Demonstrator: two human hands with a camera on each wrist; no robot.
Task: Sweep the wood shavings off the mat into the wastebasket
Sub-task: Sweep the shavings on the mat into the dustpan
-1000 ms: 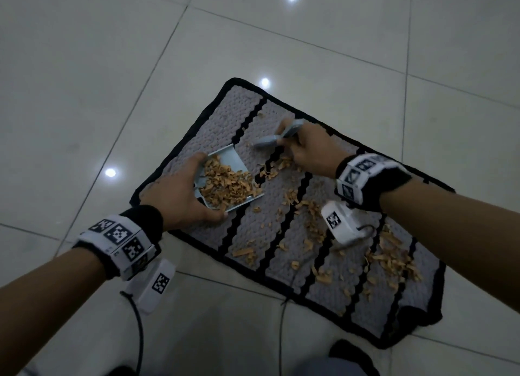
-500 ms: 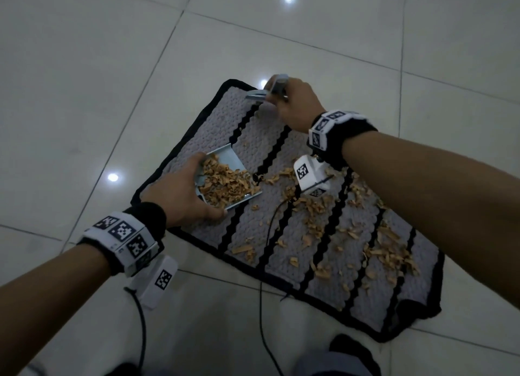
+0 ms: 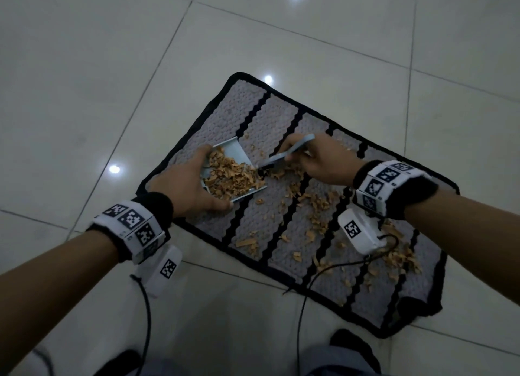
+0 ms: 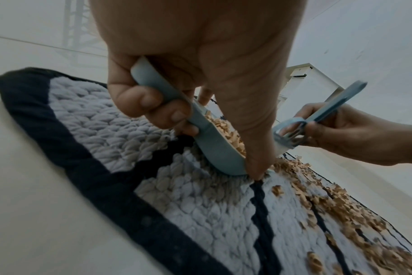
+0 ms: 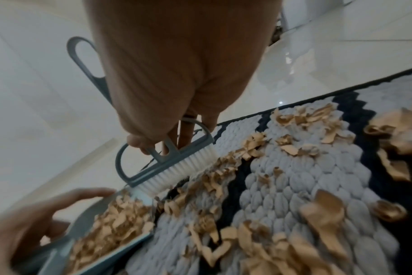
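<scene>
- Mat (image 3: 253, 116): grey knit, black stripes and border, lying flat on the tiled floor (image 3: 84, 66).
- Left hand (image 3: 183, 184): fingers (image 4: 153, 104) curled round the handle of the blue dustpan (image 3: 236, 153); its front lip rests on the mat near the mat's far-left corner.
- Dustpan heaped with tan wood shavings (image 3: 230, 178).
- Right hand (image 3: 323, 161): fingers grip the blue hand brush (image 5: 167, 160); white bristles touch the mat at the pan's open edge.
- Loose wood shavings scattered over the middle stripes and toward the mat's near-right corner.
- Wastebasket: not in view.
</scene>
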